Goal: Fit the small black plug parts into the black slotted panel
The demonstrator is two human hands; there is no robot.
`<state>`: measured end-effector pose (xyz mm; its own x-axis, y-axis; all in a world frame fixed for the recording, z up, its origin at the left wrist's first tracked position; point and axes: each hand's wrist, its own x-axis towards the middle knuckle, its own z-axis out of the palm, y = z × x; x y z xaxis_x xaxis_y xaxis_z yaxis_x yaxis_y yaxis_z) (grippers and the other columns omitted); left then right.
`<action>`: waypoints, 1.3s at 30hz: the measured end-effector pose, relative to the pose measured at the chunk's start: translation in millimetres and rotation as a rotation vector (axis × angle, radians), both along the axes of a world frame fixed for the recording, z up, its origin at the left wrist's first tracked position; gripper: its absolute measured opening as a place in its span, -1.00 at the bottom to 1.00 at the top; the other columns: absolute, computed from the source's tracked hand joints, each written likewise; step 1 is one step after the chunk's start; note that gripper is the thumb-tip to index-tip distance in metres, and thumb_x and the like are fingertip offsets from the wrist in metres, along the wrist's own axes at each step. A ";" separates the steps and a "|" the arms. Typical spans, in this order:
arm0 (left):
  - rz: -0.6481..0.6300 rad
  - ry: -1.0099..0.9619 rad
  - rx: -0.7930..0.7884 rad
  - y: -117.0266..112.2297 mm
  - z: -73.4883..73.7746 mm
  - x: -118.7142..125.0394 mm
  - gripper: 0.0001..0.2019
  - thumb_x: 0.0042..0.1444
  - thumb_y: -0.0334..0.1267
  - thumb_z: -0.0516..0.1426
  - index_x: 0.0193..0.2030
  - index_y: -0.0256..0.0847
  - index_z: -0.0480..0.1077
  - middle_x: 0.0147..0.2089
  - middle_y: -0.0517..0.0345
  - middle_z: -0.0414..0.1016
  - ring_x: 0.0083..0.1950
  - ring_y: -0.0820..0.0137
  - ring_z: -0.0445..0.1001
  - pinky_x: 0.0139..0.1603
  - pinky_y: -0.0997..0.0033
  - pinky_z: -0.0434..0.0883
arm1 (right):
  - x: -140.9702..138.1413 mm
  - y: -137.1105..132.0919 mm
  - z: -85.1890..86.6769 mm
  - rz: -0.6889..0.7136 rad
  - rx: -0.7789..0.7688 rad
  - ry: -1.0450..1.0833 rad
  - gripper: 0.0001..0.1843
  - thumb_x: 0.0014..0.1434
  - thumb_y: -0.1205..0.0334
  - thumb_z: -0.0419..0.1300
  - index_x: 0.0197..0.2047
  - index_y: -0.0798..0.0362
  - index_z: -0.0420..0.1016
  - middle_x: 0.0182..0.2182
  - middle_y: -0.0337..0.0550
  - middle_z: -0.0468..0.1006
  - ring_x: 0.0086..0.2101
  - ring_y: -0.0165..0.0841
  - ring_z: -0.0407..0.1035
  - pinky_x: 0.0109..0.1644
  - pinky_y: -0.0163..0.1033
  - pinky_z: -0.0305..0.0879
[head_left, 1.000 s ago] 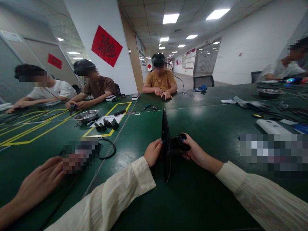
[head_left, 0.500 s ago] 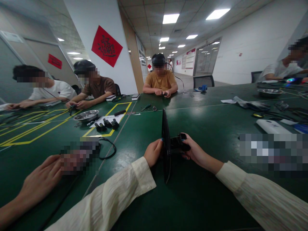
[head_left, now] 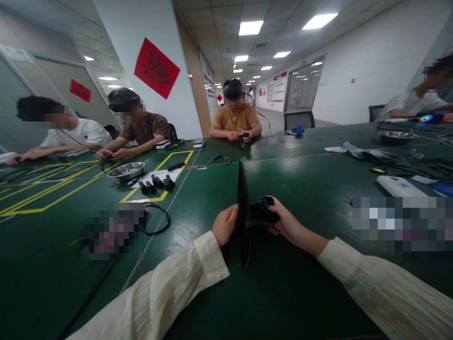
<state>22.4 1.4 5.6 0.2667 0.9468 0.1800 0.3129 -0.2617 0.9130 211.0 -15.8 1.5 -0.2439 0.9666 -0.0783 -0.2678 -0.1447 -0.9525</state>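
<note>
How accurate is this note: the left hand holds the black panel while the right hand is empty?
The right hand isn't empty: the head view shows it gripping the black part beside the black panel. The left hand does hold the panel.

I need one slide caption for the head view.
At a green table, the left hand holds a thin, upright black panel; the right hand grips the black part beside it.

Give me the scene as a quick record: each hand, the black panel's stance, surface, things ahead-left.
Left hand: against the left face of the black panel
Right hand: gripping the black mount at the panel's right face
Panel stance: upright, seen edge-on
Surface: green table
Ahead-left: metal bowl, black parts by a white sheet
</note>
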 end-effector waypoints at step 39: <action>-0.003 -0.027 -0.034 0.2 -2.0 -0.1 -0.61 0.11 0.06 -0.07 -0.49 -0.23 0.27 -0.57 0.22 0.23 -0.49 0.41 0.21 -0.38 0.39 0.24 | -0.6 -3.3 6.0 -0.002 -0.014 -0.010 -0.62 -0.02 0.09 0.03 -0.09 -0.06 0.09 -0.49 -0.34 0.30 -0.64 -0.49 0.21 -0.72 -0.44 -0.04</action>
